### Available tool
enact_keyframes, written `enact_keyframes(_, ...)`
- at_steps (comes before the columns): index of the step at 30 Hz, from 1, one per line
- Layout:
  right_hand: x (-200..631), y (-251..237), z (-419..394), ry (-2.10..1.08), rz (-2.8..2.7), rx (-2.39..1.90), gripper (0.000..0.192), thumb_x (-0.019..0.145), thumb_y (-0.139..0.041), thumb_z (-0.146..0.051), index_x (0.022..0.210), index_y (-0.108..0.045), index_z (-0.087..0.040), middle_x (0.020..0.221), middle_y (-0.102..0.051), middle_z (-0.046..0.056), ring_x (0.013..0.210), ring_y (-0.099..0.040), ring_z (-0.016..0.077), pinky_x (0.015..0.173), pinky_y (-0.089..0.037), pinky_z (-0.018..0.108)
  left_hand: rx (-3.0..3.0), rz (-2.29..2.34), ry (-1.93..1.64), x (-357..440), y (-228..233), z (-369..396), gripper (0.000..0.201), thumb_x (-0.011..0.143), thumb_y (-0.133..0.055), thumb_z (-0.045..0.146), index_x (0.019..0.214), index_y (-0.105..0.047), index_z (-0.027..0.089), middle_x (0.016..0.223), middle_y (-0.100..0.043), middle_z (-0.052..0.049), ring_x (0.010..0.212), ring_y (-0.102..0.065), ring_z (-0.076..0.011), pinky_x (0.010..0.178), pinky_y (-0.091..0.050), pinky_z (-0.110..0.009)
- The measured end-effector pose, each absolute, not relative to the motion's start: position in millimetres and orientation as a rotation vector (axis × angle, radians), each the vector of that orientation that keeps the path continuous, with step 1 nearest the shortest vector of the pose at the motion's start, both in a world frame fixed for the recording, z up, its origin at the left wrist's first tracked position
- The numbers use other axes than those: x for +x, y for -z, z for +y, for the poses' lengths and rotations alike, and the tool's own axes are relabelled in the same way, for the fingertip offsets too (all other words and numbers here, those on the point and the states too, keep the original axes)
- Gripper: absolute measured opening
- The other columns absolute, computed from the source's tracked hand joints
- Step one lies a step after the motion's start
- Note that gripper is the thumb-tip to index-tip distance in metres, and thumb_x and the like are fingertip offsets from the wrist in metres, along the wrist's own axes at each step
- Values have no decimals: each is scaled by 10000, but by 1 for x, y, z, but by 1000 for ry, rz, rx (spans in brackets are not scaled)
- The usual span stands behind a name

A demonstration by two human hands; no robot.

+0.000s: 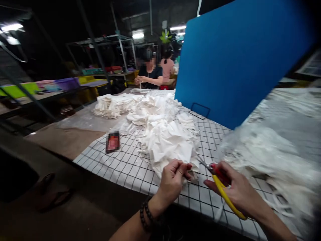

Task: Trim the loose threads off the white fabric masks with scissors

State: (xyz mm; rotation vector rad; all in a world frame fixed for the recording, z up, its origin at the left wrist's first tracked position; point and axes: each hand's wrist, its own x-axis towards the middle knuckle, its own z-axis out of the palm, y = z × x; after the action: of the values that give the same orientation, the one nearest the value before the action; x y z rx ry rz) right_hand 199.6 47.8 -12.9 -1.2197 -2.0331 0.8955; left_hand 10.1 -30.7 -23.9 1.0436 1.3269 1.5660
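Note:
My left hand [175, 177], a beaded bracelet at its wrist, is closed in a pinch on the near edge of a white cloth [170, 142]. The cloth lies crumpled across the heap in front of me. In my right hand [234, 185] is a pair of scissors [220, 190] with one yellow and one red handle. Their narrow metal blades point toward the cloth, a short way right of my left fingertips. The handles look spread apart, though motion blurs the blade tips. Part of the red handle is hidden behind my fingers.
A checked cloth [120, 167] covers the table. Stacked white fabric [117, 103] lies at the back left, near a pixelated phone-like object [113, 142]. A large blue panel [225, 60] stands at the right, beside clear plastic over white fabric [271, 150]. Two people [150, 73] sit beyond.

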Motion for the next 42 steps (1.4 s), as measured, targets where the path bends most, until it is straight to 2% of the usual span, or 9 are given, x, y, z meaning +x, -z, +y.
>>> enact_keyframes(2,203,7,42,-823,-2275,-1218,348,643,-778,-409,823,-528,-246,638,-558,-41,575,-513,161,519,-428,264,1137,1345,-1531,8,24,-31,270,937,-522,367,837,-648,149,706,-630,-29,666,-615,-142,691,-475,-260)
enact_keyframes(5,200,2,36,-754,-2385,-1242,329,698,-732,-395,874,-497,-246,703,-563,-27,620,-520,172,557,-420,277,1272,1362,-1496,7,25,-31,246,944,-508,330,802,-619,162,716,-606,-20,667,-604,-139,696,-470,-259)
enact_keyframes(9,193,-1,35,-683,-2434,-1236,304,717,-700,-381,861,-473,-239,706,-545,-18,606,-502,171,555,-392,281,1325,1311,-1468,7,28,-30,220,943,-504,328,822,-605,173,784,-584,-18,652,-607,-138,653,-481,-259)
enact_keyframes(19,188,-9,35,-669,-2454,-1226,316,716,-698,-383,831,-443,-237,732,-539,-17,632,-504,169,564,-359,269,1400,1226,-1428,6,36,-29,198,956,-485,290,897,-636,177,845,-575,-28,681,-597,-140,681,-489,-276)
enact_keyframes(25,188,-7,33,-620,-2462,-1234,330,725,-687,-406,788,-409,-239,669,-524,-29,584,-475,158,530,-318,254,1371,1172,-1440,6,36,-27,177,953,-502,271,890,-635,173,845,-564,-24,669,-598,-128,669,-482,-270)
enact_keyframes(31,190,-4,35,-590,-2496,-1264,351,739,-673,-433,727,-381,-239,536,-439,-65,500,-421,140,508,-274,249,1319,1133,-1415,6,37,-28,200,959,-494,285,874,-624,158,846,-572,-28,659,-584,-119,659,-478,-264)
enact_keyframes(38,189,-9,35,-639,-2527,-1222,358,734,-681,-443,742,-388,-237,573,-470,-59,520,-435,141,509,-285,242,1359,1138,-1399,-1,40,-26,200,954,-515,284,852,-630,156,830,-569,-15,656,-577,-101,655,-467,-240)
enact_keyframes(42,188,-1,36,-620,-2506,-1207,376,735,-686,-441,710,-374,-233,546,-439,-68,501,-407,130,502,-269,246,1293,1132,-1363,-2,41,-26,216,947,-526,312,854,-643,156,838,-581,-20,646,-571,-98,629,-463,-230)
